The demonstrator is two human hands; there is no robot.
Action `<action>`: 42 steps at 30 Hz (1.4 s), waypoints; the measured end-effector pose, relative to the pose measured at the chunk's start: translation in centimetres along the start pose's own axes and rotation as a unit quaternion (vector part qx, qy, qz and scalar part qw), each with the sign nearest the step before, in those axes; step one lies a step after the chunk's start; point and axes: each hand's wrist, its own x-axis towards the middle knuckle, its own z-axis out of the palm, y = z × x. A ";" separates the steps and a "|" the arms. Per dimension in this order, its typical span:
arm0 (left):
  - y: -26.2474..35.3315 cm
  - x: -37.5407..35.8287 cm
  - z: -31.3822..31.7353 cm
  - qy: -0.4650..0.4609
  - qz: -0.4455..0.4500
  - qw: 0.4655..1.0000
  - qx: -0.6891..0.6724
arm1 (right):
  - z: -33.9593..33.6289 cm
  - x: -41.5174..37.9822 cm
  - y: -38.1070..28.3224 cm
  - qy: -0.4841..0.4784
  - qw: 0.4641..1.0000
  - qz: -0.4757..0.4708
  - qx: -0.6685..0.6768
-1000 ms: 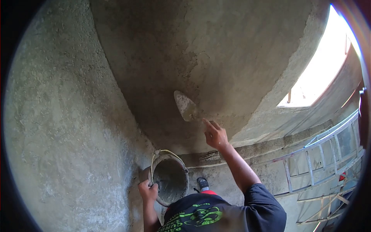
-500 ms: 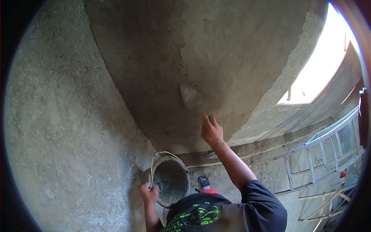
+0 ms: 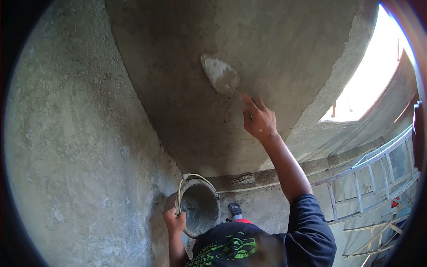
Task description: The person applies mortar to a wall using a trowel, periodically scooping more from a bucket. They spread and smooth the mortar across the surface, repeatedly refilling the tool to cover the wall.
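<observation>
My right hand (image 3: 260, 119) is closed around the handle of a trowel (image 3: 220, 74), arm stretched up and forward. The trowel's pointed blade lies against the wet, darker plaster of the wall (image 3: 187, 102), its tip toward the upper left. Low on the left, my left hand (image 3: 174, 220) grips the rim and handle side of a bucket (image 3: 219, 209). Grey wet mortar (image 3: 194, 209) shows inside the bucket, which is tilted toward me. A pale handle loop (image 3: 202, 178) arches over its top.
A rough plastered wall (image 3: 84, 147) stands close on the left. At the right are a bright window opening (image 3: 364, 84), a metal ladder (image 3: 358, 189) and a wooden frame (image 3: 376, 238). A ledge (image 3: 267, 178) runs along the wall's foot, near my shoe (image 3: 235, 208).
My right hand and the trowel have moved upward along the wall, the hand also a little to the right. The left hand still holds the bucket in nearly the same place.
</observation>
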 end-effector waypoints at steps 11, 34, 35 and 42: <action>-0.2 0.3 0.3 -0.007 -0.022 1.000 -0.010 | 4.6 -7.6 1.5 0.063 0.995 0.042 0.072; 1.4 0.0 0.7 -0.044 -0.014 0.999 -0.011 | -0.7 -0.7 3.3 0.081 0.997 0.021 0.005; 1.3 -0.1 0.8 -0.043 -0.015 0.999 -0.012 | -0.4 -0.8 3.7 0.080 0.997 0.020 0.006; 0.0 -1.4 1.3 -0.063 -0.046 0.997 0.009 | 6.7 -10.6 9.4 -0.127 0.986 -0.020 -0.102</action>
